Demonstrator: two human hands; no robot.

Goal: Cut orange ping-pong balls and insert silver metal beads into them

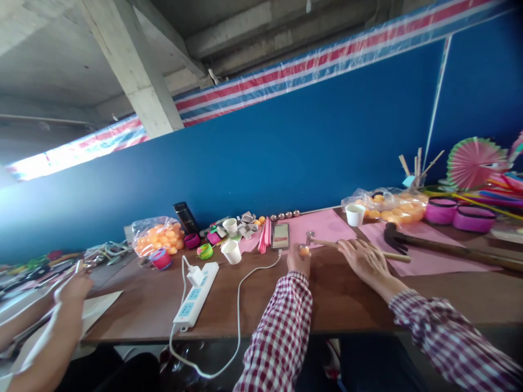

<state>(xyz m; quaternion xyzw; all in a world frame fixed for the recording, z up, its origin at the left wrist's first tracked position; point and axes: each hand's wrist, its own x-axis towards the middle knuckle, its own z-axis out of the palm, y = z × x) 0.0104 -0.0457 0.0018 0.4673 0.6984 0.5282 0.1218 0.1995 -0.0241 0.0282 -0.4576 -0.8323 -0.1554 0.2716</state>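
At the table's middle, my left hand point(298, 262) is closed around a small orange ball point(304, 250), which looks like a table tennis ball. My right hand point(365, 260) is wrapped over the wooden handle of a small hammer point(398, 256). The hammer's metal head point(310, 236) points left, a little above and beyond the ball. Pink paper point(322, 224) lies under the hammer head. A phone point(280, 236) with a white cable point(240, 305) plugged in rests just left of my left hand. My right palm and some fingertips are hidden.
A white power strip point(200, 294) lies left of me. White paper cups point(231, 251), metal balls point(286, 215) and bags of orange balls point(163, 237) stand around. To the right lies a large claw hammer point(449, 246). At far left another person's hand point(75, 283) works.
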